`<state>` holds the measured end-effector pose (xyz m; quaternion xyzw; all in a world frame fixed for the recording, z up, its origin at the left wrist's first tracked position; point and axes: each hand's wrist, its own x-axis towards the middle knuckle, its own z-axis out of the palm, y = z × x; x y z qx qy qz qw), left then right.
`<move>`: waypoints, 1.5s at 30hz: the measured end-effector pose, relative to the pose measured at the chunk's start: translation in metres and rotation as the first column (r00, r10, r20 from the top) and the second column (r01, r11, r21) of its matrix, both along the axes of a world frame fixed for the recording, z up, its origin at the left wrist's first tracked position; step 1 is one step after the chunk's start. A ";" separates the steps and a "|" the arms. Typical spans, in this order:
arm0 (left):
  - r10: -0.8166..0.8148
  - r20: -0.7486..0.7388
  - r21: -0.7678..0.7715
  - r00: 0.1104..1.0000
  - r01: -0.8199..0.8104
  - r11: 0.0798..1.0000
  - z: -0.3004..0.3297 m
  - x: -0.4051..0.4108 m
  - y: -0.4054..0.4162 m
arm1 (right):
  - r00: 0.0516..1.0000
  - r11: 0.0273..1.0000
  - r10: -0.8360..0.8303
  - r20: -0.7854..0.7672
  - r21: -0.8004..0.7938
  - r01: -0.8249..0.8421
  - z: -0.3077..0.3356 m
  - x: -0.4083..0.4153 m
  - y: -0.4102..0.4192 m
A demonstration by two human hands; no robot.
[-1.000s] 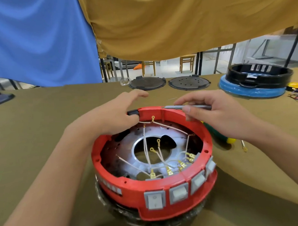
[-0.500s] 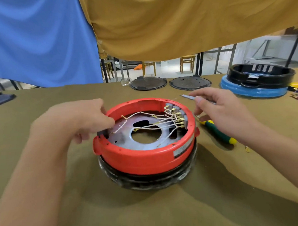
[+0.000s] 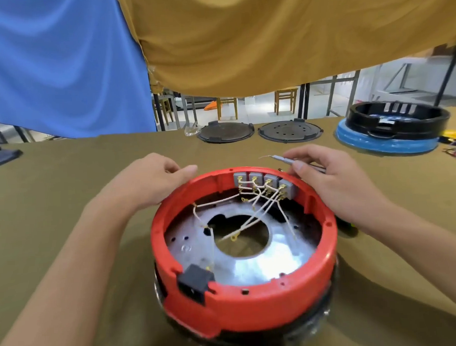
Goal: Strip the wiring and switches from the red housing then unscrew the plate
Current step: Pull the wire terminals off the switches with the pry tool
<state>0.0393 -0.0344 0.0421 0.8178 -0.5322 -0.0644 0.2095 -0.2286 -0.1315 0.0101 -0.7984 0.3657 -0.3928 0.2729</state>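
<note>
The red housing sits mid-desk on a dark base, its four grey switches at the far wall, white wires trailing over the metal plate — a black socket faces near. The left hand rests on the far-left rim, fingers loosely curled; the right hand pinches a slim grey tool. Beyond lie two dark discs and a black-and-blue housing.
</note>
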 end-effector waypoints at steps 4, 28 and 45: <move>-0.170 -0.146 -0.111 0.975 0.155 0.982 -0.007 -0.013 -0.003 | 0.992 0.994 0.109 -0.058 0.030 -0.108 0.001 -0.003 -0.001; -0.379 -0.289 -0.193 0.879 0.334 0.923 -0.017 -0.031 -0.001 | 0.956 0.951 0.294 0.012 -0.102 -0.291 0.009 -0.016 -0.004; -0.441 -0.471 -0.296 0.764 0.334 0.895 -0.030 -0.032 -0.014 | 0.868 0.865 0.445 0.219 0.145 -0.480 0.024 0.027 -0.018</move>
